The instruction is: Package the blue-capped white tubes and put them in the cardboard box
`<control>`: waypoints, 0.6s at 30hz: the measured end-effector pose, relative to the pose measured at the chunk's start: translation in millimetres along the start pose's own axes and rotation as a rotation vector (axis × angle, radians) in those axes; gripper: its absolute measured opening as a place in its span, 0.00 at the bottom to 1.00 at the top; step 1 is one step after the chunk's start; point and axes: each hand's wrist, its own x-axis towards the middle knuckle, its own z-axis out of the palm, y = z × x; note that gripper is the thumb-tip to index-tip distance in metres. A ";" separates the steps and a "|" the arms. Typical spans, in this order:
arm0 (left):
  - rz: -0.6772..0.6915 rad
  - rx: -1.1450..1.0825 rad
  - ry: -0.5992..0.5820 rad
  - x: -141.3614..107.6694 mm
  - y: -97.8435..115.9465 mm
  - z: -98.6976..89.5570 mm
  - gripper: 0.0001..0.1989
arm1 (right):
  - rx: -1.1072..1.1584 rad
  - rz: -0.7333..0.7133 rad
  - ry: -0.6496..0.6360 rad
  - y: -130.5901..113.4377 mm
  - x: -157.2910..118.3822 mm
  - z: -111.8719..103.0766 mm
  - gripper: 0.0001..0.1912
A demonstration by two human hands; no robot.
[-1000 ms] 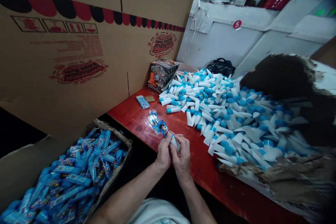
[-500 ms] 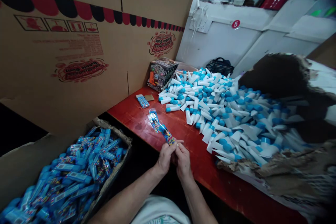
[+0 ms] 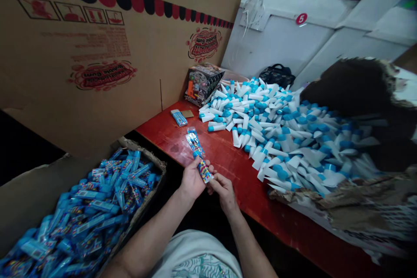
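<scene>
My left hand (image 3: 193, 179) is closed around a small blue-capped tube in a colourful printed wrapper (image 3: 205, 172), its cap end pointing away from me. At the near end of that tube, the fingers of my right hand (image 3: 223, 190) pinch the wrapper's edge. Just beyond the cap lies a stack of flat printed wrappers (image 3: 193, 139) on the red table (image 3: 163, 132). To the right spreads a large heap of white tubes with blue caps (image 3: 260, 113), all unprinted.
On the lower left stands an open carton (image 3: 153, 186) full of wrapped blue tubes (image 3: 107, 206). A tall cardboard box (image 3: 130, 39) walls off the left. Farther back are a light blue pack (image 3: 179, 117), a black printed box (image 3: 203, 82) and a dark bag (image 3: 276, 76).
My left hand has shifted left and up along the tube and now wraps it. My right hand stays at the near end. The view has tilted slightly.
</scene>
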 end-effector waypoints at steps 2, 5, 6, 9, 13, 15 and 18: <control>0.001 -0.013 0.007 0.1 1.0 -2.2 0.07 | -0.038 -0.009 0.042 0.9 1.7 4.0 0.18; 0.018 -0.031 0.019 1.1 6.0 -8.1 0.07 | -0.103 -0.010 0.062 3.2 5.0 12.4 0.20; 0.028 -0.032 0.025 1.2 8.3 -10.7 0.07 | -0.127 -0.007 0.055 4.5 6.4 16.1 0.20; 0.086 -0.027 0.059 -0.5 16.7 -17.8 0.05 | -0.208 -0.028 0.040 8.4 12.0 30.0 0.21; 0.215 0.033 0.079 -7.7 35.4 -21.8 0.03 | -0.310 -0.099 -0.072 4.7 28.1 46.7 0.20; 0.313 0.106 0.085 -12.8 50.0 -25.2 0.04 | -0.424 -0.142 -0.181 -2.4 42.9 49.2 0.18; 0.568 0.284 0.152 -22.4 79.5 -41.6 0.09 | -0.810 -0.258 -0.064 -11.7 72.2 46.3 0.13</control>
